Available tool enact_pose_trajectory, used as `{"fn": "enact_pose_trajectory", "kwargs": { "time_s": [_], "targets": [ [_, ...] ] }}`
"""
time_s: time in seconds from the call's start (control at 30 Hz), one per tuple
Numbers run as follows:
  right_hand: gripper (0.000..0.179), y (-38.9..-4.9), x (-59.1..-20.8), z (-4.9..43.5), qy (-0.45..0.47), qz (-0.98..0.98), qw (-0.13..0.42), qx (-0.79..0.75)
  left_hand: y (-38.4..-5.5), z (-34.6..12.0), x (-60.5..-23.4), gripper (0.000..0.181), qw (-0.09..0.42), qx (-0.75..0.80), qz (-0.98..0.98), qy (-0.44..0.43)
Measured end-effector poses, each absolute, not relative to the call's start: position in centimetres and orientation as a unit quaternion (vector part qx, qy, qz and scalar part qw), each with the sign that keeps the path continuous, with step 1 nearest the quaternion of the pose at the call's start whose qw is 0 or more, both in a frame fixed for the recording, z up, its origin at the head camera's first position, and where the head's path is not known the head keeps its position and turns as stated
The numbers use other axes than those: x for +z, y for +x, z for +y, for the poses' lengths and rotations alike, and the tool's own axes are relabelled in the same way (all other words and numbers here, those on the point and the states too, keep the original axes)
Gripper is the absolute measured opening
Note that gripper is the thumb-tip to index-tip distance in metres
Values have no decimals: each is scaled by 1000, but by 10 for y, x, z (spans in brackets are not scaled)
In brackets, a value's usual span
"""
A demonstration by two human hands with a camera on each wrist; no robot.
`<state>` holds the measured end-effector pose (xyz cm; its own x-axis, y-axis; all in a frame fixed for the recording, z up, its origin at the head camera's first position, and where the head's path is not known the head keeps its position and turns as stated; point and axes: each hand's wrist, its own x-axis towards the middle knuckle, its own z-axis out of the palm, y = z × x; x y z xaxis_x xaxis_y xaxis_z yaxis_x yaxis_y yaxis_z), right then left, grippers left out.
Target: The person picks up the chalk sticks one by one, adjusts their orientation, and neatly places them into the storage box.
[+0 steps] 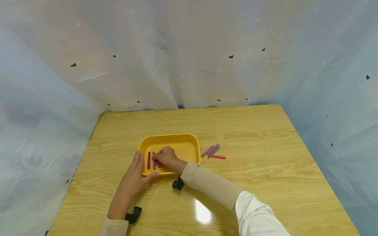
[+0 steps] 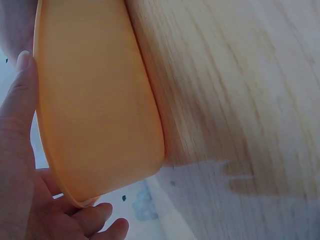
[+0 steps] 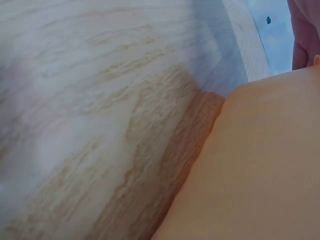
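In the head view, a yellow tray (image 1: 187,147) sits on the wooden table. My left hand (image 1: 133,173) holds its near left corner, thumb along the near rim and fingers at the left side. The left wrist view shows that hand (image 2: 30,165) around the rim of the tray (image 2: 100,95). My right hand (image 1: 169,158) reaches inside and pinches a slim purple stick (image 1: 154,165), chalk- or crayon-like, standing lengthwise to the tray's short side. Left of it lies a dark pink stick (image 1: 149,160), roughly parallel. What lies under the right palm is hidden.
Right of the tray, several purple sticks (image 1: 214,150) lie in a loose group, with a red stick (image 1: 218,157) beside them. The wooden table (image 1: 251,183) extends right. Pale plastic sheeting (image 1: 189,55) hangs behind and at both sides.
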<state>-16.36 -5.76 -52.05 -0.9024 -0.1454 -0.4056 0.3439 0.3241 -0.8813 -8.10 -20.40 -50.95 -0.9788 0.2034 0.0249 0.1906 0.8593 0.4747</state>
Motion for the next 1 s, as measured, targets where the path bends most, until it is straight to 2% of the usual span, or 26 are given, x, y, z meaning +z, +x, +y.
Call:
{"fn": "enact_pose_trajectory", "kwargs": {
  "time_s": [1.0],
  "targets": [
    [12,-160,-520,-57,54,785,207,-582,-81,-203,-510,109,27,248,964,91]
  ]
}}
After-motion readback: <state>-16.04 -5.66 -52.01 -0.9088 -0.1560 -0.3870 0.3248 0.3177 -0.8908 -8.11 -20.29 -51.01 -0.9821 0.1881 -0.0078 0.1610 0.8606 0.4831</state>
